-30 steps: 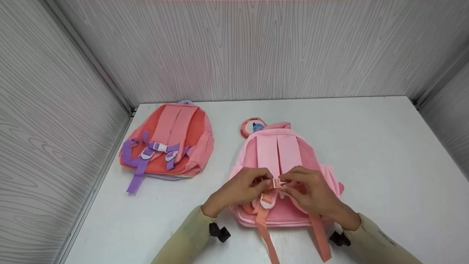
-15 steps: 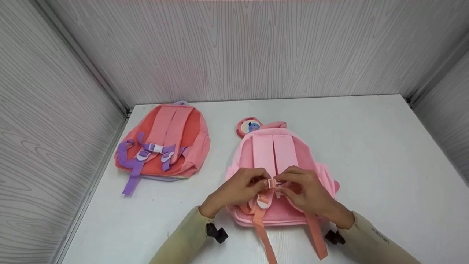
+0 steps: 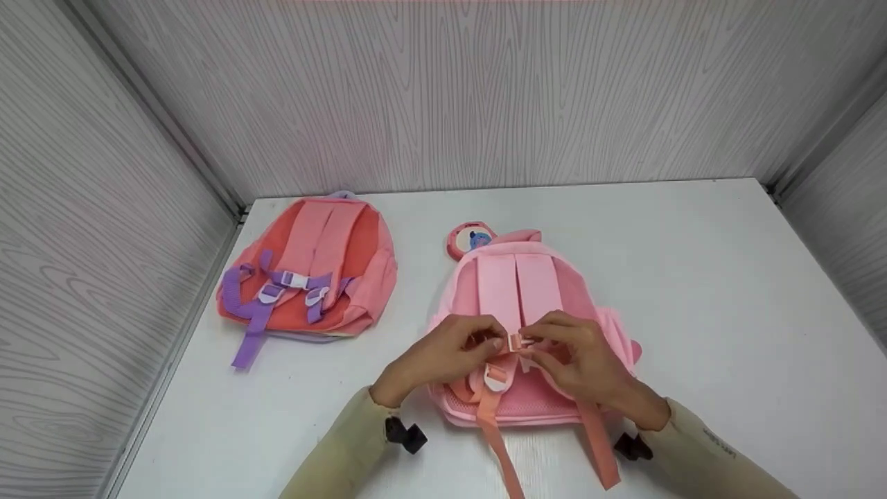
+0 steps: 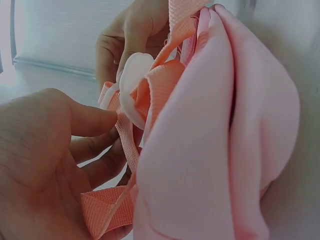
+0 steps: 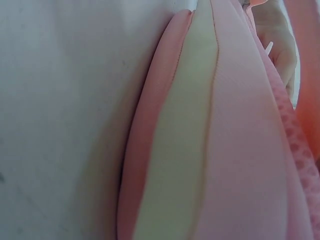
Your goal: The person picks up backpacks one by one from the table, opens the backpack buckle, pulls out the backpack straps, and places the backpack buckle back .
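Observation:
A pink backpack (image 3: 574, 287) lies with its shoulder straps facing up. Over its middle, my left hand (image 3: 450, 352) pinches orange webbing beside a white side-release buckle (image 3: 515, 342). My right hand (image 3: 582, 355) grips the other half of the buckle, whose pale prongs show between thumb and forefinger. The left wrist view has my left thumb and fingers on the orange webbing (image 4: 125, 137), next to a white strap adjuster (image 4: 134, 80). How deep the prongs sit is too small to tell. The right wrist view mostly catches the backpack's side (image 5: 240, 130).
A coral backpack (image 3: 367, 270) with purple straps and a white buckle lies to the left on the white table (image 3: 721, 312). A round pink tag (image 3: 475, 239) lies by the pink backpack's top. Two orange strap ends (image 3: 599, 443) hang toward the front. Panel walls stand around the table.
The head view has shifted slightly. Both hands stay at the buckle; the left hand and its buckle part have risen a little and the buckle is now slightly tilted.

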Available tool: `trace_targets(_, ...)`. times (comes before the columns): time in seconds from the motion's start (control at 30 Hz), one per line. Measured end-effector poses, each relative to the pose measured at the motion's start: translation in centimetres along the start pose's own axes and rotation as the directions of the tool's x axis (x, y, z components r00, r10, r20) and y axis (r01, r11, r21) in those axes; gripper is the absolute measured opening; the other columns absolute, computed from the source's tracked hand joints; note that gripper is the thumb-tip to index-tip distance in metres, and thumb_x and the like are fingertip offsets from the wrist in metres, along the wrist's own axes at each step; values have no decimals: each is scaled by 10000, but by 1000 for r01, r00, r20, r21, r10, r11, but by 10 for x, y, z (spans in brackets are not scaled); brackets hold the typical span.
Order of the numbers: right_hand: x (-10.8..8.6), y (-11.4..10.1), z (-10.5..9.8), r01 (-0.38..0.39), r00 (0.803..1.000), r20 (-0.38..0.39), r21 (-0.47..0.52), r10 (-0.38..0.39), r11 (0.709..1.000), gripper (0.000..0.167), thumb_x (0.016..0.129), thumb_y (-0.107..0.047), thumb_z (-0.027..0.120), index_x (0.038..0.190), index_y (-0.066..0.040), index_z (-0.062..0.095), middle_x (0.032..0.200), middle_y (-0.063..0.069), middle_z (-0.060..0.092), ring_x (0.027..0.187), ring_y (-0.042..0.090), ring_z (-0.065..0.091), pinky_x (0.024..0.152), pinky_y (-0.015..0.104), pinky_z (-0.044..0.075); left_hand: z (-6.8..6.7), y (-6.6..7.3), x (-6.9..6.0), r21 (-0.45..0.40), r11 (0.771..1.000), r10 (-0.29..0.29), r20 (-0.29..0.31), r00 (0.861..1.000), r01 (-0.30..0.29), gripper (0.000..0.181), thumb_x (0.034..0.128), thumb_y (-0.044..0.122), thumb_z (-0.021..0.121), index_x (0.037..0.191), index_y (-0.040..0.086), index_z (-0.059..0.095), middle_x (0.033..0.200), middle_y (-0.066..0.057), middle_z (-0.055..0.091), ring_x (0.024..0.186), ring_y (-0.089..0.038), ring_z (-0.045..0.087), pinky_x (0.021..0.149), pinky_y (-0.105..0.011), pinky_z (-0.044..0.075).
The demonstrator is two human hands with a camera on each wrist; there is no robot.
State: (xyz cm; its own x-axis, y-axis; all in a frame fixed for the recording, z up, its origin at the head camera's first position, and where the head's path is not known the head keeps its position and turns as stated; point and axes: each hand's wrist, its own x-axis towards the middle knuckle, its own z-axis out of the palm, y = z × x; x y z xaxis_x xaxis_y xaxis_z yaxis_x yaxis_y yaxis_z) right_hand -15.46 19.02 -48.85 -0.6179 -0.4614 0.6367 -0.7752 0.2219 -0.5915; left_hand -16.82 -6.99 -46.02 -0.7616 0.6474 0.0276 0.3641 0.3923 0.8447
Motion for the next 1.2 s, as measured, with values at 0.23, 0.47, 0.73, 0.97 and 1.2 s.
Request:
trace_targets(0.23,2,2,-1,7,1000,8,10,-7,1000,327,866,35,843,1168,-84,806,984,45,754,764,118,638,602,253,537,-1,-2,1,14,1000,-3,-14,1000,3,106,1076,190,630,1114,185,729,957,77,637,896,-82,586,816,-231,507)
trace_targets(0.47,3,3,-1,-4,1000,16,14,4,1000,328,865,17,854,1170,-95,810,970,34,755,744,116,637,585,291,541,1,-3,1,11,1000,24,-34,999,-24,107,1082,176,623,1107,165,727,941,73,629,874,-76,578,801,-232,490)
trace_targets(0.73,2,1,0,-12,1000,14,2,12,1000,331,860,29,853,1170,-79,812,943,30,751,725,115,624,576,278,523,3,-1,1,-19,1000,19,-32,999,-19,110,1084,203,636,1121,173,734,952,74,635,887,-77,585,802,-223,492)
trace_targets(0.97,0,2,0,-30,999,20,8,29,1000,327,858,21,857,1163,-89,817,954,15,759,718,115,626,557,286,520,7,0,3,-26,999,28,-43,999,-29,116,1078,158,634,1099,161,748,921,83,635,840,-62,561,768,-215,468)
trace_targets(1.2,-2,2,3,-25,999,23,11,25,1000,320,849,18,867,1153,-67,814,944,29,749,719,115,637,548,305,534,9,0,3,-22,1000,18,-37,999,-18,138,1076,138,623,1106,160,756,929,94,653,826,-46,561,759,-210,471)
